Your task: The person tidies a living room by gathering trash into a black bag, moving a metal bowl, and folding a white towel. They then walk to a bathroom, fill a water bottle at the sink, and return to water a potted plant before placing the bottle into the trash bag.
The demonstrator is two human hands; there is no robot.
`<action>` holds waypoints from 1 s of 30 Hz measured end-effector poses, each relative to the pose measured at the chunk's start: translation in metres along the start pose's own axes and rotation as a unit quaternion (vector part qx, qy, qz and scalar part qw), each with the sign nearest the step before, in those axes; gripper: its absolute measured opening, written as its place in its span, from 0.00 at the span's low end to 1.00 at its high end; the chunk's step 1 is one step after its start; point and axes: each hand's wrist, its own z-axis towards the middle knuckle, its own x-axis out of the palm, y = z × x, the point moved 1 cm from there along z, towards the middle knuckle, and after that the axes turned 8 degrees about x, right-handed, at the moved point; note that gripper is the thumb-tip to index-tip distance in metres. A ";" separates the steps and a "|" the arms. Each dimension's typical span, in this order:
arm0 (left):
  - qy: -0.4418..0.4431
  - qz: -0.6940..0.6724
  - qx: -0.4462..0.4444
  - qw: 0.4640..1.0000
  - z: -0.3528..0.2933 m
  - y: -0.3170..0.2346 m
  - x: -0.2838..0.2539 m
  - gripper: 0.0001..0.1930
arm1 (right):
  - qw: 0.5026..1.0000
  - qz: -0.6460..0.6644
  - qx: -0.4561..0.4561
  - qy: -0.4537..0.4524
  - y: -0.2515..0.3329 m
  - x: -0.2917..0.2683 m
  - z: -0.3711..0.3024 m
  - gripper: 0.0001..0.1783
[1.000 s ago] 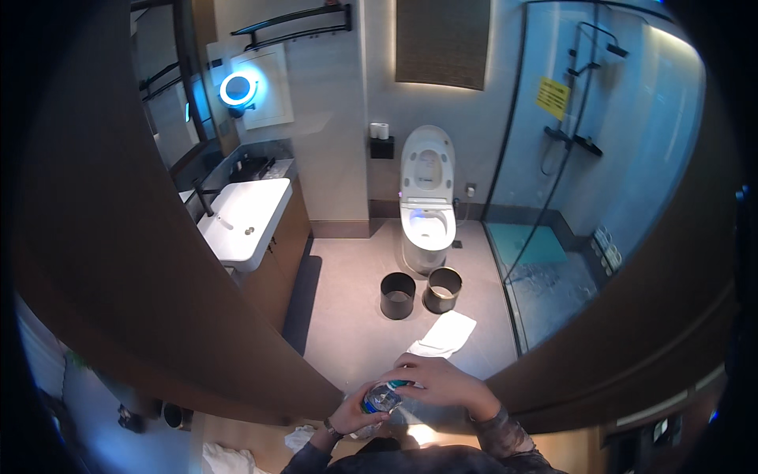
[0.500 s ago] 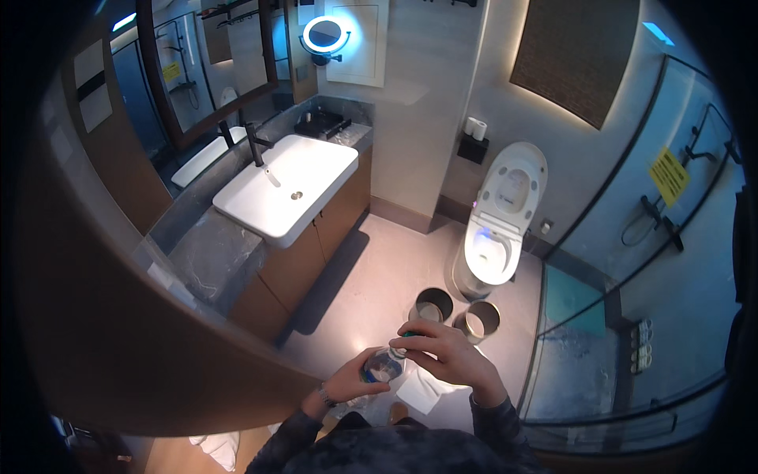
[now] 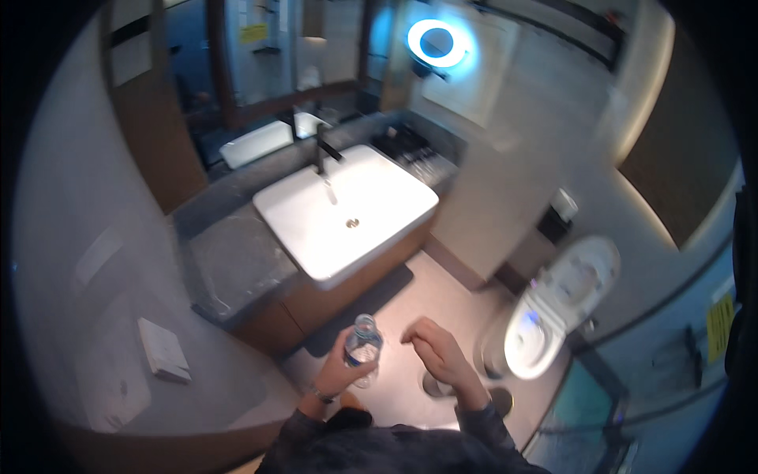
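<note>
- The bottle (image 3: pixel 364 351) is held up in front of the sink (image 3: pixel 316 257), on the person's side of it, over the floor (image 3: pixel 399 403) rather than over the basin
- The left hand (image 3: pixel 338 371) has its grip wrapped around the bottle's side, fingers and thumb pressing the clear wall, with the neck standing free above them
- The right hand (image 3: pixel 438 355) is apart from the bottle, in front of the sink and nearer its right end, its grip curled with the fingertips bent inward; whether a cap is pinched there cannot be told
- No cap shows on the bottle's mouth, which looks open, though blur leaves some doubt
- A spill seems the likeliest trouble: if there is liquid inside, tipping the bottle or squeezing its thin wall short of the sink could wet the floor
- A knock against the sink's front edge, from reaching across too low, could jolt the bottle in that one-handed grip
- If the cap is in the curled fingers, a loose pinch could drop it to the floor in front of the sink
- Against the frame half a second ago, the right hand has left the bottle's top, where its fingers lay by the green cap, and the view has swung left, bringing the sink nearer the middle
</note>
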 end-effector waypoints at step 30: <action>-0.388 0.418 -0.085 0.817 0.490 0.161 -0.151 0.44 | 0.919 -0.341 -0.198 -0.001 -0.179 0.072 0.751 0.30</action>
